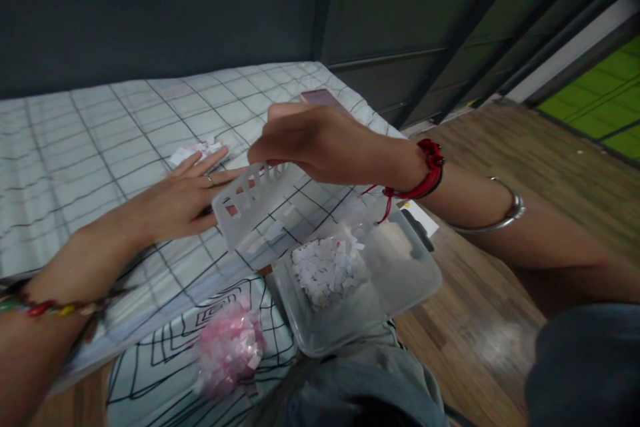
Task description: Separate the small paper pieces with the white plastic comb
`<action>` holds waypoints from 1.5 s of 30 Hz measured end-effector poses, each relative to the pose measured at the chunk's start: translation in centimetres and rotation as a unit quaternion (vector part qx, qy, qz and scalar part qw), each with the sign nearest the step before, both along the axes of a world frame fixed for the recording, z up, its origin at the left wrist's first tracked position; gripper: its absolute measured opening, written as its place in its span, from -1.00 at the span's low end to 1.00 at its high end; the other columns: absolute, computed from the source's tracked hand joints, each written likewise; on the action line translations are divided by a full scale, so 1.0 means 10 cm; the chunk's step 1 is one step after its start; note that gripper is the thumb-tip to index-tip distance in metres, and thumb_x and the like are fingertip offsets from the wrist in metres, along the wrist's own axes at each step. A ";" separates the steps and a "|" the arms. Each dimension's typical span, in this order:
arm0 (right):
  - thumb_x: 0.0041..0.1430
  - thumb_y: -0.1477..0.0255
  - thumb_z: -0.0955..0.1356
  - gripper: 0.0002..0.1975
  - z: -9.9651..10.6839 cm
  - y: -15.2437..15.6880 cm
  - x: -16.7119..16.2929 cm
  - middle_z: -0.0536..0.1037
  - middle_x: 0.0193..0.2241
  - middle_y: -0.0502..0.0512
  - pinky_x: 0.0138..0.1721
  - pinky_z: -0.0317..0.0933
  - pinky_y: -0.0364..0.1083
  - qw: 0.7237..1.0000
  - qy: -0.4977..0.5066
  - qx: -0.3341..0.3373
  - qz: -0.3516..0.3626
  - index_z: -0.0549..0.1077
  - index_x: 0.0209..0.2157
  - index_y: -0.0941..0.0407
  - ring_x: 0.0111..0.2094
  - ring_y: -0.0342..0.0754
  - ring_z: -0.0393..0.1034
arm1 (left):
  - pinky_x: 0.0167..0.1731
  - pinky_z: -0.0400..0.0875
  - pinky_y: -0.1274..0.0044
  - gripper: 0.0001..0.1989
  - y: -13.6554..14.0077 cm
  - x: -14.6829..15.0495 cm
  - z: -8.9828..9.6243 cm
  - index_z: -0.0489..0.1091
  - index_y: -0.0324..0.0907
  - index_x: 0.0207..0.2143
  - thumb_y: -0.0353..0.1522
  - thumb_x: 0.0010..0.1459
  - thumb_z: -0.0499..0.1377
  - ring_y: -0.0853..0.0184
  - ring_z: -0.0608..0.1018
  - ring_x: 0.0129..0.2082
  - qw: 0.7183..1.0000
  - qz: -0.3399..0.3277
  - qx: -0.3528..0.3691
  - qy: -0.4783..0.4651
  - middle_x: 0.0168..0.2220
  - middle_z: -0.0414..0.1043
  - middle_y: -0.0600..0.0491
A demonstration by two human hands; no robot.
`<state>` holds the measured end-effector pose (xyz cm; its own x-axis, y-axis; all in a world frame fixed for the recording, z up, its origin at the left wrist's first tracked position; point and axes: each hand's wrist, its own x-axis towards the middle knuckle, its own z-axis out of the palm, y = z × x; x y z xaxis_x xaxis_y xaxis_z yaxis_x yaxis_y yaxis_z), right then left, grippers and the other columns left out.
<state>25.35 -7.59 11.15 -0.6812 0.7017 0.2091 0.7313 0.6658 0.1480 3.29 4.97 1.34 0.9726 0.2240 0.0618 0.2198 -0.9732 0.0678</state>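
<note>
Below the right hand (pixel 315 143), gridded cloth (pixel 95 153) borders a dark wall (pixel 165 13).

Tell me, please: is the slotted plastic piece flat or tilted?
Tilted: the right hand holds the slotted plastic piece by its upper edge. Whether its lower edge touches the checkered cloth, I cannot tell.

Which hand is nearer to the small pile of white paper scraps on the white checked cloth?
Left. The left hand lies at the near edge of the pile; the right hand is farther to the right, holding a white slotted plastic piece.
</note>
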 end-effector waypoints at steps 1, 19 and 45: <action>0.26 0.59 0.06 -0.66 0.01 0.01 -0.01 0.44 -0.27 -0.02 -0.16 0.16 -0.10 1.000 -0.011 -0.006 0.006 0.40 -0.19 0.15 -0.14 -0.13 0.25 | 0.20 -0.27 0.21 -0.51 0.01 0.00 0.00 0.34 -0.12 0.06 -0.14 0.27 -0.18 0.12 -0.09 0.29 1.000 -0.016 -0.002 -0.001 0.22 0.12 0.17; 0.31 0.45 0.08 -0.69 0.16 -0.42 0.42 0.41 -0.34 0.05 -0.18 0.17 -0.07 0.994 -0.026 -0.071 -0.078 0.41 -0.20 0.13 -0.20 -0.12 0.31 | 0.19 -0.30 0.15 -0.42 -0.18 0.15 -0.04 0.15 -0.19 0.21 -0.07 0.33 -0.25 0.04 -0.10 0.29 0.992 -0.115 -0.049 -0.030 0.25 0.07 0.04; -0.05 0.73 0.15 -0.57 -0.22 1.23 -0.06 0.50 -0.37 0.17 -0.21 0.20 -0.03 0.982 0.108 0.150 -0.040 0.46 -0.18 0.22 -0.29 -0.01 0.29 | 0.17 -0.04 0.17 -0.42 0.48 -0.78 -0.08 -0.08 -0.15 0.30 -0.09 0.33 -0.29 0.06 -0.09 0.29 0.946 0.316 -0.063 0.017 0.31 -0.14 -0.06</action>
